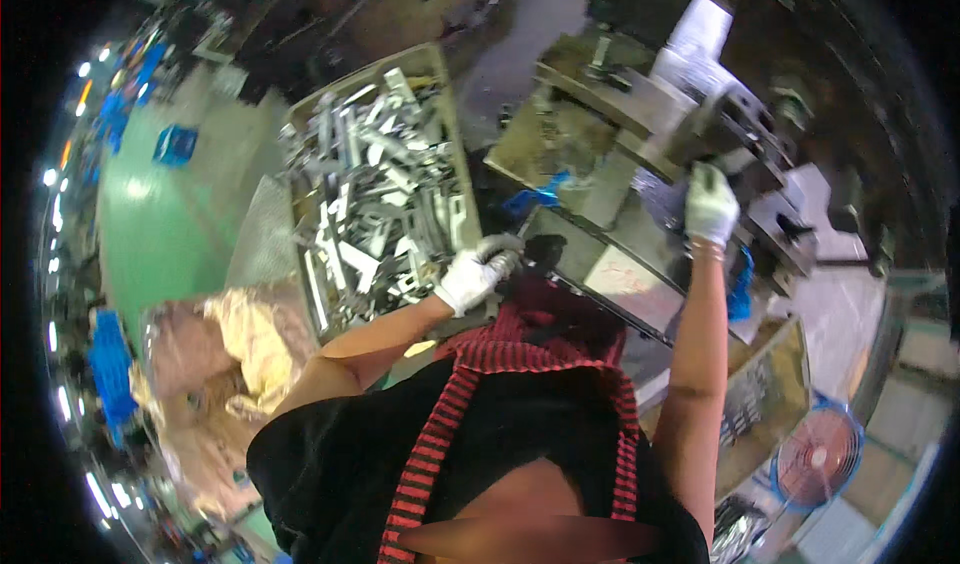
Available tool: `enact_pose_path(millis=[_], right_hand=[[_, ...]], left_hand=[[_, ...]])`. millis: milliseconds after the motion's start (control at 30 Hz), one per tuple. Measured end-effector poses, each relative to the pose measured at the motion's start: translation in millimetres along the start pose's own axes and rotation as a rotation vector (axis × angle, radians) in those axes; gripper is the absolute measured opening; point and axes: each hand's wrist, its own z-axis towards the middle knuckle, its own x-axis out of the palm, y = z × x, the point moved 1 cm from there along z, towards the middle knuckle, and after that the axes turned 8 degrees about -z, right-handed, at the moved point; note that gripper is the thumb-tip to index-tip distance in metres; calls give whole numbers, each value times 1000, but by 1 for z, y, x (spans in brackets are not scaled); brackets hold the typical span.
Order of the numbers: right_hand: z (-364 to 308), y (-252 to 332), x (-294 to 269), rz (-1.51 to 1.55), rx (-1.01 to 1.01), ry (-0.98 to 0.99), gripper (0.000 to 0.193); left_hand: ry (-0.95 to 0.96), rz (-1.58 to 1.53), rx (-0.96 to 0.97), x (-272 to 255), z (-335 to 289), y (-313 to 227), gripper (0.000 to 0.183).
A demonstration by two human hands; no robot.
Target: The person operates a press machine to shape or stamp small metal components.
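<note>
- Metal pieces (385, 179), silvery, flat and narrow, lie jumbled in a deep rectangular crate (461, 154) at about 10 o'clock from the centre of the view; they fill much of it, pointing every way.
- Left hand (472, 279), in a white glove, is close to the centre, beside the crate's near right corner. Its fingers are curled; whether they pinch anything cannot be told, nor whether the glove touches the crate.
- Right hand (711, 204), also white-gloved, is between 2 and 3 o'clock, its forearm stretched straight up from the lower edge. The fingers point away, up against the dark lower part of a machine (690, 74). Their tips are unclear, so the grip cannot be told.
- The machine, a heavy metal one with a pale upper column, stands at about 2 o'clock.
- Toward 3 o'clock, between the hands, a pale sheet (625, 276) with reddish marks lies on a flat metal surface.
- Just past the left hand, at 1 o'clock, is a crumpled blue scrap (540, 196).
- At 4 o'clock are another crate (780, 359) and, farther out, a round fan (818, 454) with a blue rim.
- At 8 o'clock is an open brown box (180, 344) with yellowish material (255, 339) inside.
- At 6 o'clock, the person's dark top is crossed by red-and-black striped straps (425, 464).
</note>
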Motion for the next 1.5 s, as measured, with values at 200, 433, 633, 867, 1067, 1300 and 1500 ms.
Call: enact_pose_path(millis=[200, 433, 633, 867, 1067, 1300, 1500], right_hand=[[-8, -1, 7, 185, 154, -8, 9], [-8, -2, 8, 141, 105, -52, 8], [-11, -4, 10, 100, 59, -78, 10], [-18, -6, 10, 111, 262, 151, 24], [-43, -23, 15, 682, 1073, 33, 26], [-6, 11, 12, 726, 951, 357, 31], [-3, 4, -67, 619, 859, 453, 31]], left_hand=[[-390, 524, -147, -103, -6, 21, 26], [190, 1152, 14, -174, 45, 39, 34], [793, 1864, 32, -170, 59, 41, 48], [964, 1992, 146, -163, 62, 36, 38], [417, 1699, 125, -181, 50, -46, 28], [-30, 493, -62, -121, 39, -114, 31], [128, -11, 39, 50, 83, -113, 25]])
